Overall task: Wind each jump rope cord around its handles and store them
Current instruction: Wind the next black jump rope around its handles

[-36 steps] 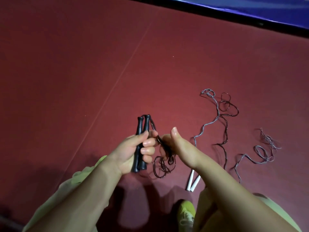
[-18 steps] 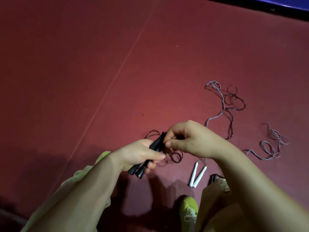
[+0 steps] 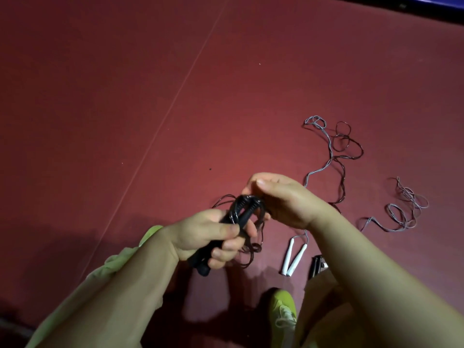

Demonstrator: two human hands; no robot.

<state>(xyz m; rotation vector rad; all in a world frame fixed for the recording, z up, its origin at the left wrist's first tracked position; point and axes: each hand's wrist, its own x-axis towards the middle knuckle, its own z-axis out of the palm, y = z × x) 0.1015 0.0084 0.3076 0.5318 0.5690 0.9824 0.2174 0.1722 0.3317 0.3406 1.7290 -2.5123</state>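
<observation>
Both hands curl around black handles and cord.

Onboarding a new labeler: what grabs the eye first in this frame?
At centre, the left hand grips a pair of black handles while the right hand pinches dark cord at their top end. To the right, white handles lie on the red floor, their grey cord sprawled loose.

Dim, warm pool mid-frame; dark vignetted edges, soft shadows below arms.
</observation>
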